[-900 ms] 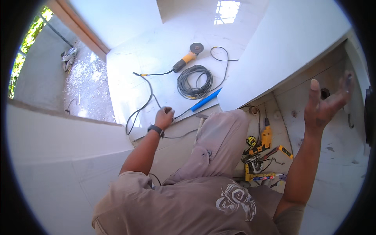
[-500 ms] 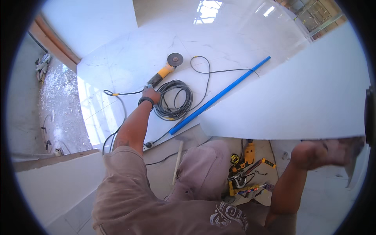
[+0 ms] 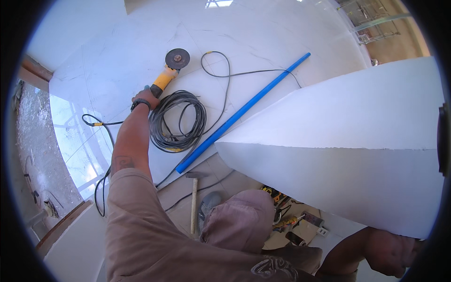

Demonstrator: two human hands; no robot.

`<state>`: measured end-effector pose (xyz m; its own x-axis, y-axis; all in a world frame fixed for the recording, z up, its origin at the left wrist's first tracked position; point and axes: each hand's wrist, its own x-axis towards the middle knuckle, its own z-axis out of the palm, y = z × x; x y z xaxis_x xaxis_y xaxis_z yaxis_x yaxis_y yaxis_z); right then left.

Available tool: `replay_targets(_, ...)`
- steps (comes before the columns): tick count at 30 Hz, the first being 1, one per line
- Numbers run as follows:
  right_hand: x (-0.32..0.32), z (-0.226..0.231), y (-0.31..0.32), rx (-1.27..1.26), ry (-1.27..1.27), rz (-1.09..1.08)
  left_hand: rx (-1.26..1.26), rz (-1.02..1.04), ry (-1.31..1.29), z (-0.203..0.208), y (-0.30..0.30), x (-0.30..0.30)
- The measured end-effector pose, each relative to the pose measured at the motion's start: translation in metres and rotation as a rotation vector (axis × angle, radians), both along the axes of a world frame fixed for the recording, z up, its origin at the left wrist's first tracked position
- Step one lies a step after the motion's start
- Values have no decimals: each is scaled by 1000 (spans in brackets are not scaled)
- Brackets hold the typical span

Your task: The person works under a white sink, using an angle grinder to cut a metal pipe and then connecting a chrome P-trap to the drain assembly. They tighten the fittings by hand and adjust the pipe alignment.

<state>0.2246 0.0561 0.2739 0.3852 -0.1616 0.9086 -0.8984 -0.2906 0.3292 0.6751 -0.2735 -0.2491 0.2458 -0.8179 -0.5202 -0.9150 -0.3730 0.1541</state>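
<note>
My left hand (image 3: 148, 97) is stretched far forward and closed round the dark rear end of a yellow angle grinder (image 3: 163, 81). The grinder lies on the glossy white tiles, its dark round disc (image 3: 177, 58) pointing away from me. Right beside that hand is a coil of grey cable (image 3: 162, 136). At the lower right, my right hand (image 3: 390, 254) is bent close to the underside of a white half-wall (image 3: 329, 108). Its fingers are in shadow and partly cut off, so what they hold, if anything, does not show.
A long blue pipe (image 3: 244, 111) slants across the floor between the coil and the half-wall. A hammer (image 3: 194, 202) with a pale handle lies near my knee. Several hand tools (image 3: 282, 207) are gathered right of the knee. Loose cable (image 3: 104, 183) trails beside my left arm.
The view has shifted, so floor things appear further left and the half-wall covers more of the tools. My right hand has dropped lower. My left hand keeps hold of the angle grinder.
</note>
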Motion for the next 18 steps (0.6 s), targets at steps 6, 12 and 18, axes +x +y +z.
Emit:
replay_targets(6, 6, -9, -10, -76, 318, -195, -55, -166, 274, 13, -13, 16)
replay_targets(12, 32, -20, -26, -69, 166, -196, -476, 374, 1257, 125, 126, 6)
replay_targets(18, 55, -33, 3, 131, -226, 91, -751, 104, 1317, 300, 295, -19)
